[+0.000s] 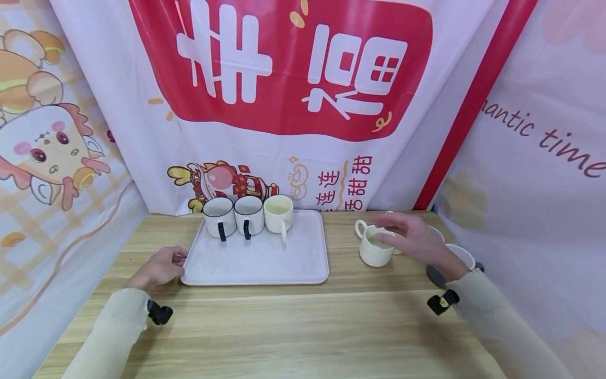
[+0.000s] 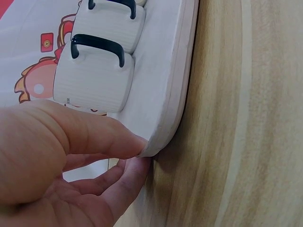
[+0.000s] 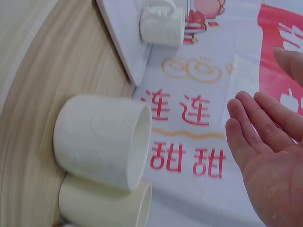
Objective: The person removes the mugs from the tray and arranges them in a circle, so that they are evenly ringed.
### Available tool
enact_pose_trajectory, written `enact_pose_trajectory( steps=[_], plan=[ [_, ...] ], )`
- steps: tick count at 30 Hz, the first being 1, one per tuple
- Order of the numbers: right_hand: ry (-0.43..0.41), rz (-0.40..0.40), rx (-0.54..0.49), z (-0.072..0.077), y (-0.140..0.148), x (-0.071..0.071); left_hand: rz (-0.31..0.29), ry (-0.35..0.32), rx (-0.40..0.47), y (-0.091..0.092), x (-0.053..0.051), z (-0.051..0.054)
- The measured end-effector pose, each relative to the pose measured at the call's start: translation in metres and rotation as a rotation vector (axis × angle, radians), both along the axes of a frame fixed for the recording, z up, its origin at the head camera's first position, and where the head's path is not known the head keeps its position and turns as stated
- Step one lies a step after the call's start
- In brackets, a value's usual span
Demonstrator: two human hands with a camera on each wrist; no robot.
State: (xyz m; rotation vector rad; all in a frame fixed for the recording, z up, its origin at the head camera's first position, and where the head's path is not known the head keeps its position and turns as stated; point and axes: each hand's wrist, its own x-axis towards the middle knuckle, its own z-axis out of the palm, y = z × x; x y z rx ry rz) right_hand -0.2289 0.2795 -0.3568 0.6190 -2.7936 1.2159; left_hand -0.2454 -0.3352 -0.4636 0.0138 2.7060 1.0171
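My left hand (image 1: 161, 266) pinches the near-left corner of a white tray (image 1: 255, 263), thumb on the rim (image 2: 163, 135) and fingers below it in the left wrist view. Along the tray's back stand two white mugs with black handles (image 1: 219, 218) (image 1: 249, 217) and a cream mug (image 1: 276, 218). My right hand (image 1: 416, 239) is over the right-hand group of mugs, its fingers extended and nothing held. Nearest to it is a cream mug (image 1: 374, 252), upright on the table, handle to the back left. In the right wrist view this mug (image 3: 97, 142) is apart from the fingers.
Behind and under the right forearm stand more mugs, partly hidden, among them a white one (image 1: 461, 255) near the right wall. A printed cloth (image 1: 284, 95) hangs at the table's back edge, with cloth walls on both sides. Bare wood table (image 1: 284, 331) lies in front.
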Motion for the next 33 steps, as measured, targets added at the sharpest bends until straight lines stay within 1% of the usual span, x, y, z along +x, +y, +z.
enact_pose_trajectory(
  steps=[2,8,12,14,17,20,23,25,28,30,33],
  plan=[
    [-0.023,0.02,0.003,-0.004,-0.013,-0.005,0.003,-0.003,-0.007,0.0,0.0,0.0],
    [-0.016,0.097,-0.004,-0.013,-0.05,-0.02,0.009,-0.011,-0.016,0.001,0.0,0.001],
    [-0.031,0.12,-0.002,-0.021,-0.071,-0.028,0.021,-0.018,-0.022,0.001,-0.001,0.0],
    [-0.037,0.134,-0.02,-0.027,-0.08,-0.032,0.026,-0.023,-0.023,0.002,-0.001,-0.001],
    [-0.034,0.15,-0.072,-0.04,-0.093,-0.04,0.03,-0.029,-0.022,0.002,0.0,0.0],
    [-0.013,0.165,-0.118,-0.052,-0.105,-0.048,0.025,-0.024,-0.023,0.001,0.001,-0.001],
    [-0.01,0.154,-0.136,-0.062,-0.119,-0.056,0.027,-0.025,-0.026,0.001,0.001,-0.001],
    [-0.012,0.139,-0.125,-0.068,-0.128,-0.061,0.028,-0.03,-0.027,0.0,0.0,-0.002],
    [-0.022,0.101,-0.109,-0.077,-0.143,-0.069,0.044,-0.045,-0.024,0.001,0.0,-0.003],
    [-0.03,0.073,-0.11,-0.082,-0.152,-0.074,0.043,-0.046,-0.024,0.0,-0.001,-0.003],
    [-0.033,0.05,-0.151,-0.09,-0.166,-0.08,0.047,-0.044,-0.022,0.0,-0.001,-0.003]
  ],
)
